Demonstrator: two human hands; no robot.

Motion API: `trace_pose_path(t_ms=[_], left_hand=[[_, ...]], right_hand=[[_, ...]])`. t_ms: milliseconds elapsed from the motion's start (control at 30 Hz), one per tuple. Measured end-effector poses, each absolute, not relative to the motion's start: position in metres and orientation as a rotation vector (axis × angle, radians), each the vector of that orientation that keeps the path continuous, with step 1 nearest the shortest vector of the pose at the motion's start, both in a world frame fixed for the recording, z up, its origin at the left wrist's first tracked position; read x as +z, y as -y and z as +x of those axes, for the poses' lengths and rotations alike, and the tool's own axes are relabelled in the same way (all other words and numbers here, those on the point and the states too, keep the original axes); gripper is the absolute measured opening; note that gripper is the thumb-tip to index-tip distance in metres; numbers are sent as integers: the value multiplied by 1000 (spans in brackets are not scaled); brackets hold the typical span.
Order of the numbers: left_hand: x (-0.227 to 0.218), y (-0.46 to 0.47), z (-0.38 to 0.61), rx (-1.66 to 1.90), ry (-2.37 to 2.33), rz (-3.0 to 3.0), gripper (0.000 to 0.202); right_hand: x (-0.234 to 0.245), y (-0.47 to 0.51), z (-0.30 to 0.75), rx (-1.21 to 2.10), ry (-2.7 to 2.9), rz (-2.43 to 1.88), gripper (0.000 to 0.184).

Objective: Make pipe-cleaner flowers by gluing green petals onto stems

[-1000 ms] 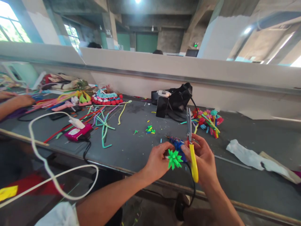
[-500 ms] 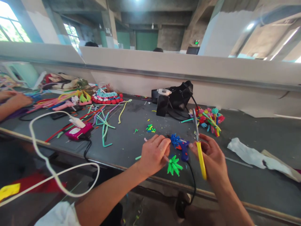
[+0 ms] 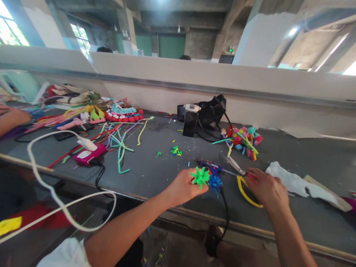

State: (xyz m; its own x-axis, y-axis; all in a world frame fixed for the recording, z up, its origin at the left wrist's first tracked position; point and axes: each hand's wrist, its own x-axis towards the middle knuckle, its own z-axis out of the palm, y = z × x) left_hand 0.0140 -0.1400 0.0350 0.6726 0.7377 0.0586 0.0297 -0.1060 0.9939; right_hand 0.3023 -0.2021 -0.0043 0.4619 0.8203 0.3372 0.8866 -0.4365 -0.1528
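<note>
My left hand point(image 3: 185, 188) is closed around the stem of a green fuzzy-stem flower point(image 3: 200, 177), whose spiky head faces up. A blue flower point(image 3: 215, 182) shows right beside the fingers, apparently in the same grip. Just behind them a blue glue gun point(image 3: 210, 165) lies on the table, partly covered by the flowers and hand. My right hand point(image 3: 269, 189) is low over the table with its fingers on the handles of yellow-handled scissors point(image 3: 246, 193). The scissors' blades point to the back left; red shows at the inner handle.
Cut green and yellow bits point(image 3: 176, 150) lie mid-table. A bunch of colourful flowers point(image 3: 246, 139), a phone point(image 3: 190, 124) and a black bag point(image 3: 214, 109) stand behind. Loose fuzzy stems point(image 3: 121, 148), a pink power box point(image 3: 89, 154) and a white cable are left. Another person's hand point(image 3: 12, 118) is far left.
My right hand has lowered the scissors from upright to the table, moving right. My left hand has turned, bringing the green flower up and the blue one down to the right.
</note>
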Motion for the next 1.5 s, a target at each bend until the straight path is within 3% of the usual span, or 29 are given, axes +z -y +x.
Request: trace_pose_path(t_ms=[100, 267, 433, 567, 700, 867, 1100, 1200, 1300, 1433, 1500], left_hand=[[35, 142, 14, 334, -512, 1228, 15], [28, 146, 14, 63, -378, 986, 19], [26, 151, 14, 41, -329, 905, 12], [24, 149, 12, 18, -335, 879, 15], [23, 143, 10, 51, -394, 847, 21], [27, 139, 9, 156, -347, 867, 15], [27, 129, 14, 673, -449, 895, 25], [25, 127, 16, 782, -477, 972, 26], [24, 127, 18, 842, -499, 975, 26], [24, 130, 22, 942, -484, 876, 27], [24, 131, 25, 1045, -461, 842, 26]], right_hand=[[17, 201, 273, -123, 1359, -1972, 41], [47, 204, 213, 1009, 1408, -1251, 43], [47, 202, 189, 1527, 1528, -966, 44], [35, 196, 184, 1431, 1339, -938, 24], [33, 193, 186, 1258, 1128, -1004, 19], [41, 195, 212, 1103, 877, -919, 25], [33, 193, 254, 992, 519, -875, 34], [25, 192, 245, 967, 570, -950, 34], [18, 191, 223, 929, 670, -1053, 48], [12, 189, 187, 913, 900, -1250, 43], [7, 189, 165, 928, 1051, -1294, 52]])
